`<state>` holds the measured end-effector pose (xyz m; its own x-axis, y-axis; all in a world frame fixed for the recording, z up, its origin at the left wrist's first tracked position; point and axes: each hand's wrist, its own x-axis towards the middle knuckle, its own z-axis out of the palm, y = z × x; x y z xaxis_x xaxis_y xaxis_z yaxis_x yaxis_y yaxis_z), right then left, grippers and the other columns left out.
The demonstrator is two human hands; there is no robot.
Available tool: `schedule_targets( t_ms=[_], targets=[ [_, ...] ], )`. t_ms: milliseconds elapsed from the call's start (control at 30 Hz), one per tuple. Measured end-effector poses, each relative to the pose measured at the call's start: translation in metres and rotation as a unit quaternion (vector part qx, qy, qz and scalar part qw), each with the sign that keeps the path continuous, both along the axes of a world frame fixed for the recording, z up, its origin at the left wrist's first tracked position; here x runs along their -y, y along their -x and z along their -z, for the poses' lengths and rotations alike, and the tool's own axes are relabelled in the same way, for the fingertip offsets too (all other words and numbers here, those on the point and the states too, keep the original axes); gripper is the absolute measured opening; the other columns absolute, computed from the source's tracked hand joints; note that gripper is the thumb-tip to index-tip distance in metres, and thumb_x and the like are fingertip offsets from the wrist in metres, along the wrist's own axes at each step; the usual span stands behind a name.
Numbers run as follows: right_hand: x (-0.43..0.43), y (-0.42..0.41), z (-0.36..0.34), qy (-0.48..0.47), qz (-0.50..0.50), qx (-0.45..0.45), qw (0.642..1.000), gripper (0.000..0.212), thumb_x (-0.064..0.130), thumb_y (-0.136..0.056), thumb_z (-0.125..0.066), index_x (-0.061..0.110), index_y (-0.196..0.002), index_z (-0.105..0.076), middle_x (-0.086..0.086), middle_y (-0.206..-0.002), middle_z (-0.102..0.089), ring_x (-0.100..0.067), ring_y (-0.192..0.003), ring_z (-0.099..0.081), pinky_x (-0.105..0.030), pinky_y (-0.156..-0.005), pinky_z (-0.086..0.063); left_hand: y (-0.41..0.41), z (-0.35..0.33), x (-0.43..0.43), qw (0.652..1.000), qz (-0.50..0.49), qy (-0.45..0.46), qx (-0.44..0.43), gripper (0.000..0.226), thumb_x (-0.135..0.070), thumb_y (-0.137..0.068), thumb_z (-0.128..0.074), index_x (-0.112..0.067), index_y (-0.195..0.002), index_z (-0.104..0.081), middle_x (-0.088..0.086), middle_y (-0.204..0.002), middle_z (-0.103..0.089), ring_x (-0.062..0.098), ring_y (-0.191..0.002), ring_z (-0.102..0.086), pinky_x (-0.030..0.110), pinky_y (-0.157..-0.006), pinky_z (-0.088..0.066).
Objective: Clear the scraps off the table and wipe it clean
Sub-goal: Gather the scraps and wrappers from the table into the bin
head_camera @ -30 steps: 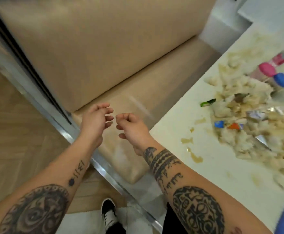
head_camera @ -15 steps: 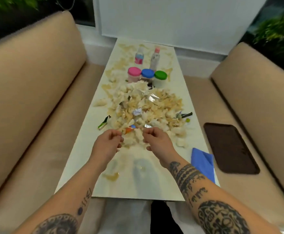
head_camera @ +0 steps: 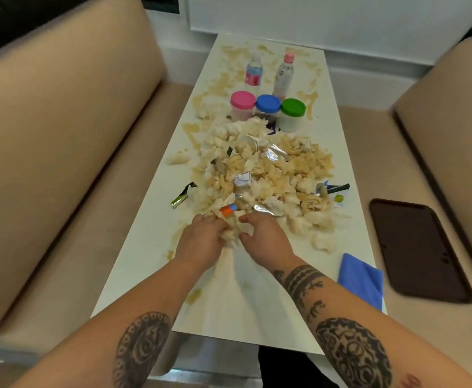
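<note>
Both hands advanced into scrap pile (head_camera: 265, 175) | left hand (head_camera: 201, 242), right hand (head_camera: 265, 242) clutch tissue wads | pile's long axis follows table (head_camera: 145, 247) lengthwise

Soft, even indoor light, fairly bright, falls from above and leaves only faint shadows under the hands on the white table (head_camera: 257, 317). Foil (head_camera: 278, 156) in the scrap pile gives small glints. The wide lens bends the benches (head_camera: 61, 135) outward at left and right. Edges are smeared and soft; the far bottles (head_camera: 284, 72) look slightly blurred.
</note>
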<state>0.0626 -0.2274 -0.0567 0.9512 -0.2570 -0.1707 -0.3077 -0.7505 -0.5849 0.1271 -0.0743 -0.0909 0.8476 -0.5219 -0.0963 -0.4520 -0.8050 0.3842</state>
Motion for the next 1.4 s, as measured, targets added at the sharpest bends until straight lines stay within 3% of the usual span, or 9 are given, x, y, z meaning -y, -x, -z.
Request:
schedule_targets(
  t_ms=[167, 267, 367, 500, 600, 733, 900, 1133, 1400],
  targets=[
    [-0.003, -0.006, 0.02, 0.105, -0.048, -0.023, 0.993, 0.053, 0.02, -0.093, -0.064, 0.027, -0.143, -0.047, -0.004, -0.144, -0.044, -0.028, -0.119, -0.057, -0.041, -0.087, -0.054, 0.014, -0.012, -0.012, 0.98, -0.059, 0.179, -0.064, 0.011, -0.023, -0.092, -0.059, -0.031, -0.094, -0.065, -0.011, -0.089, -0.064, 0.015, -0.093, -0.05, 0.025, -0.069, -0.041],
    [0.001, -0.001, 0.027, 0.119, -0.037, -0.02, 0.992, 0.039, 0.017, -0.098, -0.056, 0.023, -0.136, -0.054, -0.004, -0.132, -0.054, -0.028, -0.114, -0.059, -0.037, -0.086, -0.051, 0.02, -0.033, -0.019, 0.917, -0.188, 0.302, -0.178, 0.015, -0.02, -0.095, -0.055, -0.029, -0.084, -0.06, -0.005, -0.073, -0.058, 0.007, -0.066, -0.051, 0.024, -0.058, -0.039],
    [0.002, 0.007, 0.025, 0.09, -0.008, 0.019, 0.996, 0.021, 0.021, -0.1, -0.053, 0.02, -0.118, -0.065, -0.002, -0.112, -0.059, -0.025, -0.099, -0.062, -0.034, -0.078, -0.05, 0.018, -0.046, -0.024, 0.841, -0.283, 0.384, -0.254, 0.025, -0.026, -0.101, -0.048, -0.02, -0.077, -0.049, -0.004, -0.076, -0.043, 0.018, -0.07, -0.057, 0.022, -0.054, -0.038],
    [-0.001, 0.023, 0.016, -0.016, 0.025, 0.09, 0.995, 0.005, 0.026, -0.097, -0.062, 0.027, -0.097, -0.067, 0.009, -0.097, -0.06, -0.014, -0.096, -0.055, -0.021, -0.077, -0.044, 0.011, -0.048, -0.032, 0.836, -0.32, 0.388, -0.219, 0.041, -0.046, -0.104, -0.045, -0.01, -0.089, -0.058, 0.004, -0.081, -0.05, 0.027, -0.073, -0.061, 0.014, -0.046, -0.044],
    [-0.002, 0.036, 0.004, -0.088, 0.045, 0.148, 0.984, 0.017, 0.022, -0.094, -0.065, 0.035, -0.084, -0.061, 0.013, -0.099, -0.057, -0.013, -0.109, -0.046, -0.012, -0.086, -0.032, 0.002, -0.04, -0.038, 0.823, -0.356, 0.392, -0.205, 0.034, -0.04, -0.099, -0.052, -0.01, -0.085, -0.06, 0.0, -0.087, -0.07, 0.026, -0.076, -0.064, 0.027, -0.06, -0.053],
    [0.002, 0.05, -0.008, -0.22, 0.129, 0.166, 0.953, 0.015, 0.02, -0.097, -0.061, 0.029, -0.086, -0.058, 0.015, -0.125, -0.054, -0.006, -0.125, -0.045, -0.026, -0.099, -0.038, -0.004, -0.027, -0.041, 0.835, -0.37, 0.35, -0.209, 0.007, -0.023, -0.095, -0.054, -0.021, -0.101, -0.056, -0.004, -0.085, -0.075, 0.018, -0.078, -0.062, 0.031, -0.063, -0.045],
    [0.015, 0.057, -0.022, -0.498, 0.317, 0.182, 0.786, 0.004, 0.011, -0.101, -0.053, 0.009, -0.097, -0.052, -0.007, -0.116, -0.069, -0.022, -0.099, -0.073, -0.042, -0.083, -0.056, -0.01, -0.013, -0.041, 0.937, -0.258, 0.191, -0.138, 0.033, -0.038, -0.093, -0.067, -0.023, -0.123, -0.064, 0.002, -0.107, -0.06, 0.022, -0.094, -0.061, 0.034, -0.079, -0.05],
    [0.062, 0.076, -0.016, -0.466, 0.503, 0.17, 0.708, 0.026, 0.01, -0.097, -0.043, 0.023, -0.117, -0.05, -0.008, -0.092, -0.061, -0.019, -0.063, -0.057, -0.028, -0.05, -0.04, -0.016, 0.006, -0.036, 0.983, -0.169, 0.0, -0.076, 0.033, -0.048, -0.094, -0.061, -0.018, -0.106, -0.067, 0.004, -0.099, -0.047, 0.028, -0.081, -0.057, 0.037, -0.072, -0.051],
    [0.121, 0.095, 0.018, -0.074, 0.39, -0.002, 0.918, 0.025, 0.032, -0.097, -0.053, 0.014, -0.11, -0.064, -0.003, -0.1, -0.062, -0.023, -0.093, -0.059, -0.028, -0.076, -0.043, 0.004, -0.024, -0.003, 0.965, -0.187, 0.161, -0.089, 0.017, -0.026, -0.089, -0.062, -0.014, -0.078, -0.055, 0.008, -0.073, -0.057, 0.027, -0.07, -0.053, 0.035, -0.059, -0.04]
  ],
)
